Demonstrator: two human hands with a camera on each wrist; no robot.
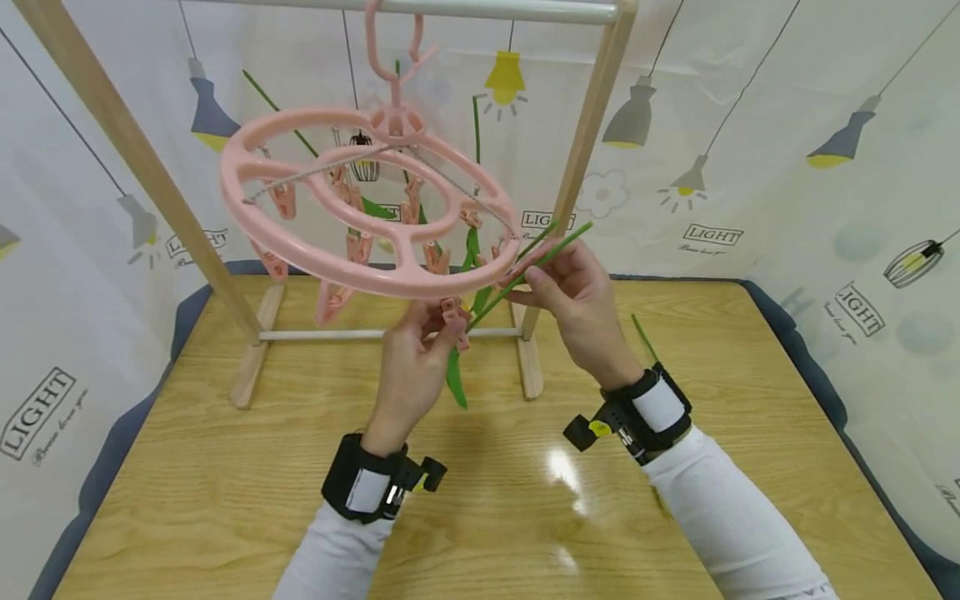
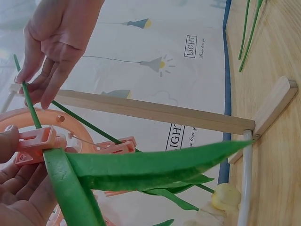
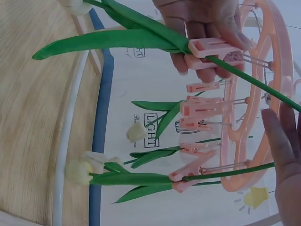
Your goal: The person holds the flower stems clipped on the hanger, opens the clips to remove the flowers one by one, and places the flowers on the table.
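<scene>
A round pink clip hanger (image 1: 330, 268) hangs by its hook, with artificial flowers hanging head-down from its clothespins. My left hand (image 1: 412, 358) pinches a pink clothespin (image 2: 35, 141) at the ring's near side. Through that clothespin runs the green stem (image 3: 256, 84) of a flower whose long leaves (image 2: 155, 169) hang below it. On the right, my right hand (image 1: 588, 321) pinches the upper part of this stem between thumb and fingers. Pale tulip heads (image 3: 79, 172) and other clipped stems show in the right wrist view. The bloom on the held stem is mostly out of sight.
A wooden stand (image 1: 588, 125) with a white top bar (image 1: 510, 10) carries the hanger. Its feet (image 1: 530, 367) rest on the wood-grain table (image 1: 510, 500). More green stems (image 1: 643, 335) lie on the table beside my right wrist. A lamp-patterned sheet (image 1: 765, 225) stands behind.
</scene>
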